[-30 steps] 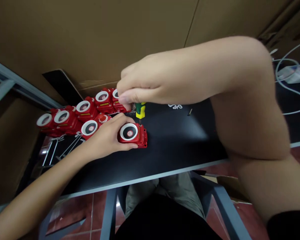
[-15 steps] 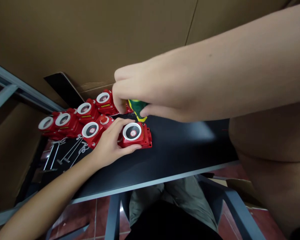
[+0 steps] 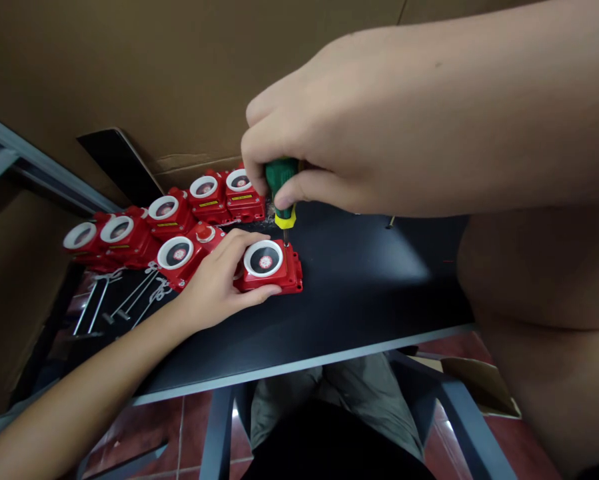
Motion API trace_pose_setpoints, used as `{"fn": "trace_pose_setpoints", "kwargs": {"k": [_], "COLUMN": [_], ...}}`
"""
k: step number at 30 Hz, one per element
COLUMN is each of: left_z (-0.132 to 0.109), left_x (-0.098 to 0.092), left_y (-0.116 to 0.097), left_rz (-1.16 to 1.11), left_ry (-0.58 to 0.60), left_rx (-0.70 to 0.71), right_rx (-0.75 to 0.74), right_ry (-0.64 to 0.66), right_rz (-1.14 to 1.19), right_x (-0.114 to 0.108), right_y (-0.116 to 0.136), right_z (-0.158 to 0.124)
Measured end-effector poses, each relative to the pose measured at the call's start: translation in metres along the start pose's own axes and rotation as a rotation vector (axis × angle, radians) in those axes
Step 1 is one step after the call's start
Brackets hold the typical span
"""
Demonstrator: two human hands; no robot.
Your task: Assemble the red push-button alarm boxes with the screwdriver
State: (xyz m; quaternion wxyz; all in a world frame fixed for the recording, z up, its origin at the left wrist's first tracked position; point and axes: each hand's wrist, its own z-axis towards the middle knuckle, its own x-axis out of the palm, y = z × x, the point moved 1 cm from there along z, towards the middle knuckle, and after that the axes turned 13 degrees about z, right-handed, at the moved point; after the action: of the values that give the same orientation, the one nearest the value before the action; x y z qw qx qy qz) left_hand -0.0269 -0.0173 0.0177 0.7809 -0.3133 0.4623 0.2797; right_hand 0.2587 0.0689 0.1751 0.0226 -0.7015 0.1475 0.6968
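Note:
My left hand (image 3: 222, 280) is wrapped round a red box with a round white-rimmed window (image 3: 290, 275), pressing it against the black tabletop. Its thumb lies along the near side, the fingers along the far side. Above the box, my right hand (image 3: 304, 147) grips a screwdriver (image 3: 281, 179) with a green and yellow handle. The screwdriver stands nearly upright, its tip at the far right corner of the box's lid. The screw head under the tip is too small to make out.
Several more red boxes (image 3: 169, 220) stand in rows at the left and back. Metal T-shaped rods (image 3: 134, 297) lie at the left. A small screw (image 3: 390, 222) lies on the black table (image 3: 349, 293). Cardboard (image 3: 179, 80) walls the back; a dark panel (image 3: 122, 167) leans there.
My right hand has risen and turned, and the screwdriver stands more upright, its tip at the same corner. My left hand keeps its hold on the box. The view has shifted slightly.

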Motion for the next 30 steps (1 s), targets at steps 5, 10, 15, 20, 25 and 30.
{"fn": "trace_pose_setpoints", "kwargs": {"k": [5,10,15,20,25,30], "left_z": [0.0,0.0,-0.001,-0.001,-0.002,-0.002], "left_x": [0.002,0.001,0.0,0.0,-0.001,-0.001], "left_y": [0.003,0.002,0.002,0.001,0.0,0.001], "left_rz": [0.011,0.008,0.01,-0.004,-0.011,-0.007], "left_ry": [-0.007,0.002,0.002,0.012,0.015,0.016], "left_rx": [0.017,0.02,0.024,0.011,0.006,0.01], "right_rx": [0.207,0.518,0.567,0.454,0.287,0.154], "right_ry": [-0.198,-0.238,-0.238,-0.125,-0.067,-0.105], "right_rz": [-0.425,-0.342,-0.265,-0.124,-0.093,-0.02], "right_x": [0.001,0.004,0.003,-0.003,-0.01,-0.012], "right_y": [0.021,0.045,0.041,0.029,0.029,0.022], "right_z": [0.012,0.029,0.033,0.02,0.015,0.012]}}
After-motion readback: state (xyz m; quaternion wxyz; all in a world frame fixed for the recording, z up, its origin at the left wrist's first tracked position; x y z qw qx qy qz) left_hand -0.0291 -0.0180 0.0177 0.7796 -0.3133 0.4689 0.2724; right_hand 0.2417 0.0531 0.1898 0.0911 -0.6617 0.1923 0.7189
